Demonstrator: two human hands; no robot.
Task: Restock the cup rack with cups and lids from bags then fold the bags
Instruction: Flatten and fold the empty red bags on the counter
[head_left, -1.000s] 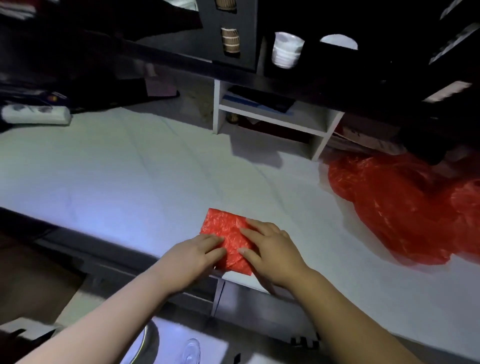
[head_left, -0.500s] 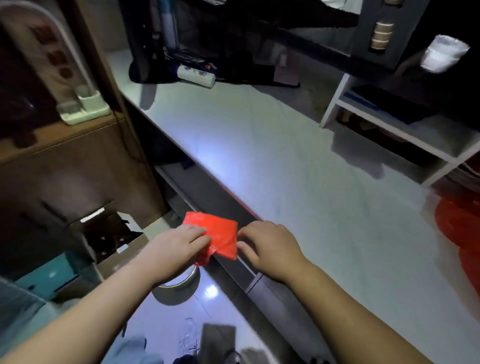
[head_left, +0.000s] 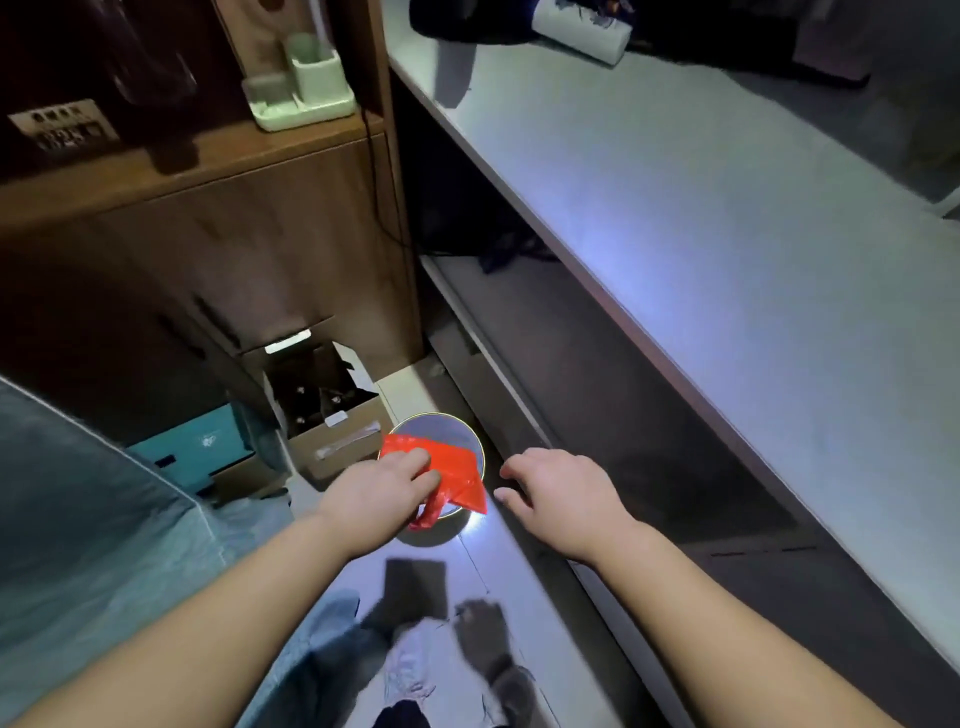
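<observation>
A folded red plastic bag (head_left: 457, 470) hangs over a round metal bin (head_left: 457, 431) on the floor. My left hand (head_left: 382, 493) holds the bag by its left edge, fingers curled over it, and a loose handle dangles below. My right hand (head_left: 558, 493) hovers just right of the bag with relaxed fingers, holding nothing. The cup rack and the other bag are out of view.
The white counter (head_left: 727, 218) runs along the right, with a dark shelf (head_left: 597, 415) under it. An open cardboard box (head_left: 332, 415) and a teal box (head_left: 192, 452) stand on the floor left of the bin. A wooden cabinet (head_left: 208, 234) rises behind them.
The view swung left and down from the counter to the floor. My left hand carried the folded bag off the counter edge and over the bin. My right hand let go of it.
</observation>
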